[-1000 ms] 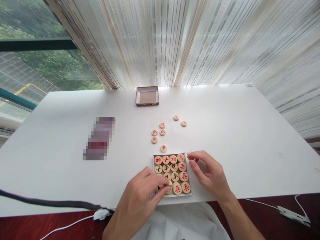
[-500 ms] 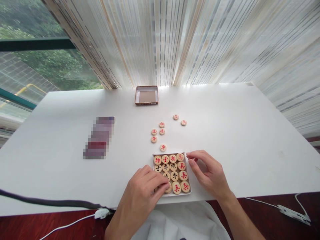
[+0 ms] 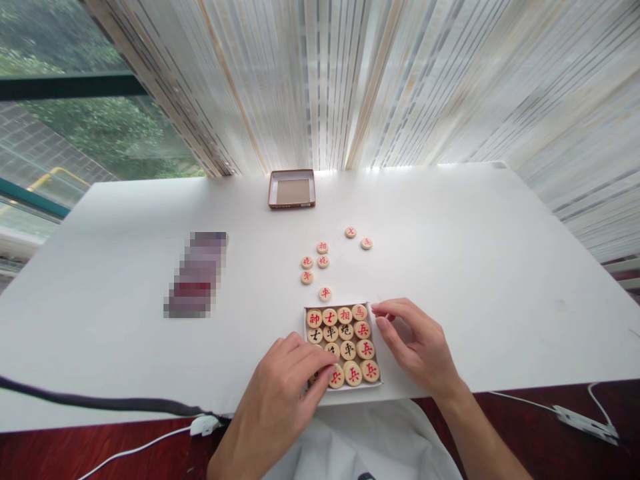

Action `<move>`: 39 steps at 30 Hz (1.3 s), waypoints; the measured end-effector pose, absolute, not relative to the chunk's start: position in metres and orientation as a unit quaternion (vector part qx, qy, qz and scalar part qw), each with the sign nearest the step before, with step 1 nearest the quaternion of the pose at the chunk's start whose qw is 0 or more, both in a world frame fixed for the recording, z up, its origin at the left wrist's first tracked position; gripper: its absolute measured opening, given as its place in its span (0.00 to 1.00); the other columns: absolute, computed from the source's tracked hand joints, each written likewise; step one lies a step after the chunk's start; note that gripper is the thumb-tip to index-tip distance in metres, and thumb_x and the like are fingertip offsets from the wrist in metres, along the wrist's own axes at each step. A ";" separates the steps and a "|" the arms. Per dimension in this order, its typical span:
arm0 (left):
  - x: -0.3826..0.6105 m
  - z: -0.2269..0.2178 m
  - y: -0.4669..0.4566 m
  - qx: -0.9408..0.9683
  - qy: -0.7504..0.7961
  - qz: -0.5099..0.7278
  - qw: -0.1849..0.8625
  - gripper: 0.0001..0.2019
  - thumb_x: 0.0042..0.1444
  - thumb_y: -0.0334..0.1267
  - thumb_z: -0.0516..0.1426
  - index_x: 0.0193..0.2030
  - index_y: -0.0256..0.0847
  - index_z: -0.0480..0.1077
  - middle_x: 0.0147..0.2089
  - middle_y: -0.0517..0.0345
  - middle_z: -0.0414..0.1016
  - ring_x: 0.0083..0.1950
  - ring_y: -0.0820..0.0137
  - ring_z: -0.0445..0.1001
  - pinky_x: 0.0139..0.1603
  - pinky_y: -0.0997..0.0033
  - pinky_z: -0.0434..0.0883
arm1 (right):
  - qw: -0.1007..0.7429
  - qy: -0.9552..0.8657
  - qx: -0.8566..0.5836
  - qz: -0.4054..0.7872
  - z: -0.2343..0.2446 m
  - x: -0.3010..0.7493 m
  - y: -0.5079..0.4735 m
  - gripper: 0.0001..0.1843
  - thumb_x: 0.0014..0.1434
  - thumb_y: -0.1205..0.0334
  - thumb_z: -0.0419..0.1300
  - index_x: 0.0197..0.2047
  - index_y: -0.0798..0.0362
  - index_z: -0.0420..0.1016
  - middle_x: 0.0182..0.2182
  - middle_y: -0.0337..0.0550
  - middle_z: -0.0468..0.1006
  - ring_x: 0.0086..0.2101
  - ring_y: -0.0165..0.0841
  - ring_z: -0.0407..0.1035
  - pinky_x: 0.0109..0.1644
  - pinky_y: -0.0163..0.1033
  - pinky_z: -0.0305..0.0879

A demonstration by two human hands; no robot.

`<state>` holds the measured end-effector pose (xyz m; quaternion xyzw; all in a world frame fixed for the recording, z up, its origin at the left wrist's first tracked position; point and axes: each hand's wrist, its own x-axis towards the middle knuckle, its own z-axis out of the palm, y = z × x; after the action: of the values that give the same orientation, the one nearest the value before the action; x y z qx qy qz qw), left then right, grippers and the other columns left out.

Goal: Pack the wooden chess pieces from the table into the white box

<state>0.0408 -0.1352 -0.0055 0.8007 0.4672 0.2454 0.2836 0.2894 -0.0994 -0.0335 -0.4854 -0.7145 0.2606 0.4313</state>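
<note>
Red-marked discs (image 3: 325, 293): seven loose. Left grip (image 3: 287, 377) narrow over one box (image 3: 345, 387), hold unclear; right grip (image 3: 419, 345) slightly parted.

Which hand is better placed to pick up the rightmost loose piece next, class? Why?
Likely the right hand: its fingertips, by the box, are nearer that piece; the left hand is over the packed pieces.

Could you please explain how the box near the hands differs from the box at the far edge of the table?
The near box holds rows of round pieces, while the far box shows a brown bottom. The near box has a white rim; the far box has a brown one. The left hand is over part of the near box, whereas the far box lies by the curtain. Both are rectangular and open at the top.
</note>
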 end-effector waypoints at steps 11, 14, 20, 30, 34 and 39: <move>0.042 -0.003 -0.137 0.799 0.473 0.233 0.290 0.11 0.65 0.31 0.61 0.51 0.48 0.74 0.41 0.60 0.80 0.43 0.65 0.73 0.43 0.63 0.71 | 0.429 -0.713 -0.485 0.269 -0.034 0.290 -0.100 0.09 0.68 0.66 0.60 0.50 0.47 0.76 0.43 0.45 0.81 0.43 0.37 0.76 0.45 0.43 0.76; 0.042 -0.002 -0.135 0.804 0.466 0.239 0.280 0.11 0.66 0.32 0.59 0.53 0.47 0.73 0.43 0.59 0.80 0.44 0.65 0.74 0.44 0.61 0.72 | 0.422 -0.732 -0.465 0.265 -0.035 0.291 -0.099 0.12 0.69 0.66 0.59 0.54 0.46 0.76 0.45 0.47 0.80 0.47 0.40 0.74 0.49 0.47 0.76; 0.040 -0.006 -0.125 0.808 0.493 0.279 0.160 0.11 0.67 0.31 0.58 0.53 0.45 0.74 0.58 0.52 0.76 0.60 0.58 0.70 0.59 0.52 0.70 | 0.333 -0.814 -0.403 0.253 -0.035 0.294 -0.100 0.20 0.72 0.51 0.53 0.62 0.43 0.74 0.66 0.48 0.68 0.66 0.50 0.58 0.66 0.61 0.64; 0.037 -0.017 -0.118 0.811 0.508 0.261 0.123 0.09 0.67 0.30 0.57 0.51 0.44 0.75 0.65 0.49 0.69 0.68 0.54 0.63 0.65 0.44 0.68 | 0.251 -0.847 -0.407 0.232 -0.036 0.292 -0.099 0.26 0.71 0.41 0.50 0.66 0.39 0.72 0.74 0.41 0.54 0.72 0.52 0.45 0.70 0.64 0.57; 0.036 -0.018 -0.117 0.810 0.509 0.262 0.129 0.09 0.67 0.30 0.57 0.51 0.44 0.74 0.65 0.49 0.69 0.69 0.54 0.62 0.66 0.44 0.67 | 0.252 -0.845 -0.411 0.233 -0.035 0.292 -0.099 0.26 0.71 0.41 0.51 0.65 0.40 0.73 0.74 0.40 0.55 0.71 0.52 0.46 0.70 0.62 0.58; 0.036 -0.017 -0.117 0.810 0.505 0.265 0.138 0.10 0.67 0.30 0.57 0.52 0.45 0.74 0.65 0.49 0.68 0.69 0.55 0.61 0.66 0.44 0.67 | 0.245 -0.846 -0.406 0.243 -0.036 0.292 -0.099 0.30 0.70 0.36 0.47 0.66 0.39 0.71 0.75 0.39 0.52 0.72 0.52 0.44 0.71 0.63 0.55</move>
<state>0.0363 -0.1172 -0.0168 0.8099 0.5045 0.2654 0.1383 0.2924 -0.0989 -0.0358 -0.4058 -0.8464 0.2428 0.2449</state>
